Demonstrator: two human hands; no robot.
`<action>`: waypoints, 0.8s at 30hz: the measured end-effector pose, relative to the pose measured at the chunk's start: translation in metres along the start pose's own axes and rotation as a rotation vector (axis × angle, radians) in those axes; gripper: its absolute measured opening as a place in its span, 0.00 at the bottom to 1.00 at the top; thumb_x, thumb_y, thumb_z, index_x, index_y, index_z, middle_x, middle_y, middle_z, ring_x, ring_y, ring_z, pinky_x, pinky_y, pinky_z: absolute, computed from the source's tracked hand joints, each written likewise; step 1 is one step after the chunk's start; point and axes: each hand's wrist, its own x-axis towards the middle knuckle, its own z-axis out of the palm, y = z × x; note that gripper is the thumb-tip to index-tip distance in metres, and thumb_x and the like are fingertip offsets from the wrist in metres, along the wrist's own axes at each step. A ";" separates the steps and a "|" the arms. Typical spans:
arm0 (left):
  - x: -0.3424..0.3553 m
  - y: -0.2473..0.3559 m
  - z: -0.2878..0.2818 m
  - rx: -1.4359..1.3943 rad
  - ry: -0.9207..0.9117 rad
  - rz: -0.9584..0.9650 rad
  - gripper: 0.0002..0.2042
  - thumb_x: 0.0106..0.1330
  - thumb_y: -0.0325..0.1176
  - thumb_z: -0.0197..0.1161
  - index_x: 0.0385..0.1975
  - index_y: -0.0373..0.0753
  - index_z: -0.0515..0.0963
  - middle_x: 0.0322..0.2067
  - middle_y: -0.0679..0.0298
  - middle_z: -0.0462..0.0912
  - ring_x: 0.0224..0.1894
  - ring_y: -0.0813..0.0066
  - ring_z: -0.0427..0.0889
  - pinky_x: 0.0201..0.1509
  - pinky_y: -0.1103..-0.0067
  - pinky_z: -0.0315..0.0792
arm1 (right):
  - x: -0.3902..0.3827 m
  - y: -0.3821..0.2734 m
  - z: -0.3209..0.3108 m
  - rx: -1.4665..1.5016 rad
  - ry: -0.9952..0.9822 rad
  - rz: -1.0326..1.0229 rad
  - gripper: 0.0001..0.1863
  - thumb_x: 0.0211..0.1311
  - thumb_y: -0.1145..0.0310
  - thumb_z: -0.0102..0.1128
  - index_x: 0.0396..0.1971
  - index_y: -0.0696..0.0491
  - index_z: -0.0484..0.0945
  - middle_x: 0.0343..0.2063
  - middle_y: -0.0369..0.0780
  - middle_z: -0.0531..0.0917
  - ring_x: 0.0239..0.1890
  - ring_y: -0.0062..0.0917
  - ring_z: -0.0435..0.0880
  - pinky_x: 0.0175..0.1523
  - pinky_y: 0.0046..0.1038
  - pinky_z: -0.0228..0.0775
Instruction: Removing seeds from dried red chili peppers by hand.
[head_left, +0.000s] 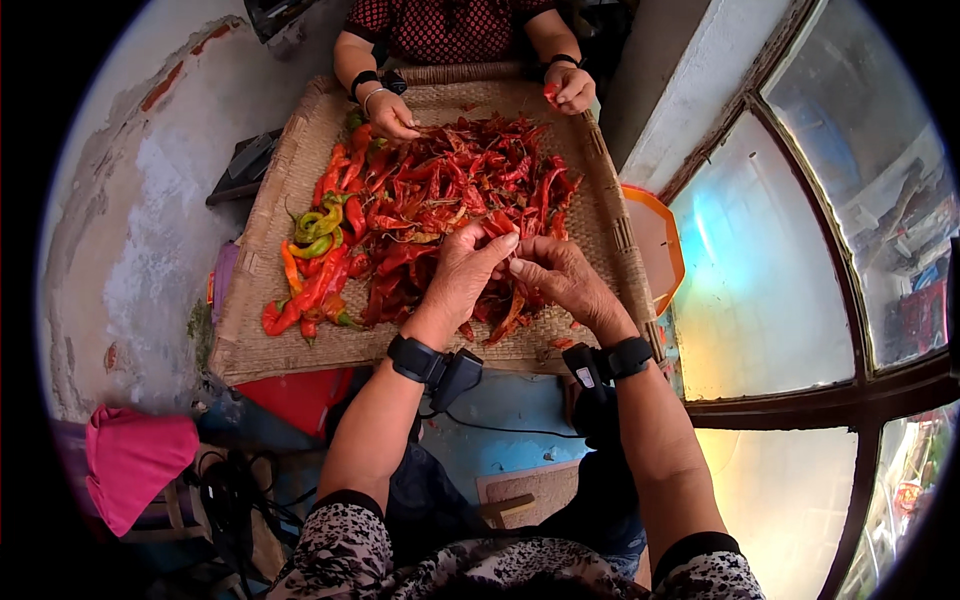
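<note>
A woven tray (250,330) holds a pile of wrinkled red chilies (460,170), with plumper red, orange and green peppers (320,225) along its left side. Over the middle of the pile, my left hand (465,270) pinches a red chili (503,232), its thumb pointing up and right. My right hand (560,280) is close against it, fingers curled on the same chili. Part of the chili is hidden by my fingers.
A co-worker (445,30) across the tray has one hand (390,115) at the pile and another (570,90) holding a red piece. An orange-rimmed container (673,250) stands beside a window (760,260) at right. A pink cloth (135,460) hangs at lower left, near black cables (240,500).
</note>
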 end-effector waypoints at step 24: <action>0.000 -0.009 0.007 0.186 0.066 0.084 0.14 0.64 0.34 0.58 0.47 0.36 0.72 0.35 0.66 0.77 0.34 0.83 0.75 0.35 0.82 0.72 | -0.005 0.009 -0.012 -0.082 0.213 0.137 0.12 0.58 0.65 0.61 0.25 0.60 0.79 0.18 0.36 0.78 0.20 0.17 0.73 0.27 0.22 0.66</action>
